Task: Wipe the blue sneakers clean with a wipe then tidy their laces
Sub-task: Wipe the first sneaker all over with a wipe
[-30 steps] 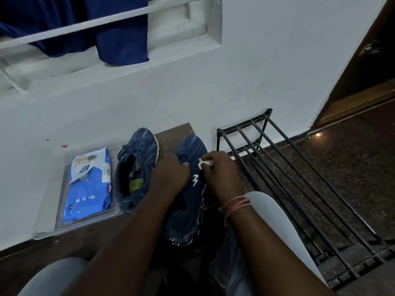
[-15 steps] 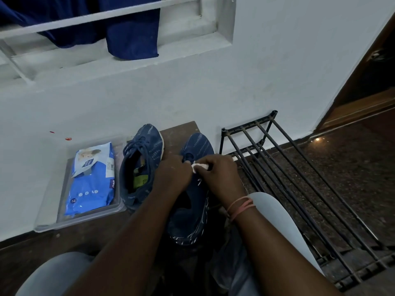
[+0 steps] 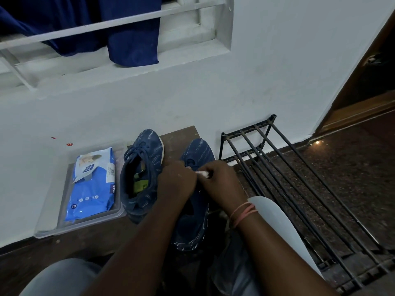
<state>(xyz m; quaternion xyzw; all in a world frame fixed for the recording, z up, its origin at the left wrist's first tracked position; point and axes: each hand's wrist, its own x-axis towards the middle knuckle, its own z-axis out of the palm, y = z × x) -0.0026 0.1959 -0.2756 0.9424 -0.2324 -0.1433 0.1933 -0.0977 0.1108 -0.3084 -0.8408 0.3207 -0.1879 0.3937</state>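
Two blue sneakers stand on a brown wooden board against the white wall. The left sneaker lies free with its laces loose. Both hands are over the lace area of the right sneaker. My left hand curls over that shoe's tongue and holds it. My right hand pinches a small bunched white wipe right beside the left hand. The laces of the right sneaker are hidden under my hands.
A blue pack of wipes lies in a clear plastic tray left of the shoes. A black metal shoe rack stands to the right on the dark floor. My knees frame the bottom; a blue cloth hangs above.
My right hand with the wipe has slid slightly left across the top of the right sneaker, closer to my left hand. The view has shifted a little.
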